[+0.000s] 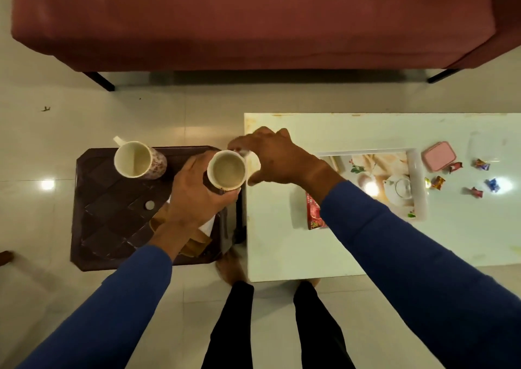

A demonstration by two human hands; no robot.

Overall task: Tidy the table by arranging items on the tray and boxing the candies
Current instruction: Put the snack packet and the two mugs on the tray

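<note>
A cream mug (227, 171) is held above the right edge of a dark brown side table (112, 219), with my left hand (194, 191) wrapped around its body. My right hand (277, 157) hovers just right of it, fingertips at the handle, thumb spread apart. A second, floral mug (139, 160) stands on the side table's far edge. On the white table (282, 244) lies a white-rimmed tray (418, 179) with a teapot picture. Right of it sit a pink box (439, 155) and several wrapped candies (437, 182).
A red packet (314, 213) lies on the white table, partly under my right sleeve. Papers (207, 226) and a small round disc (149, 205) lie on the side table. A maroon sofa (253, 21) stands beyond both tables. My legs are below, between the tables.
</note>
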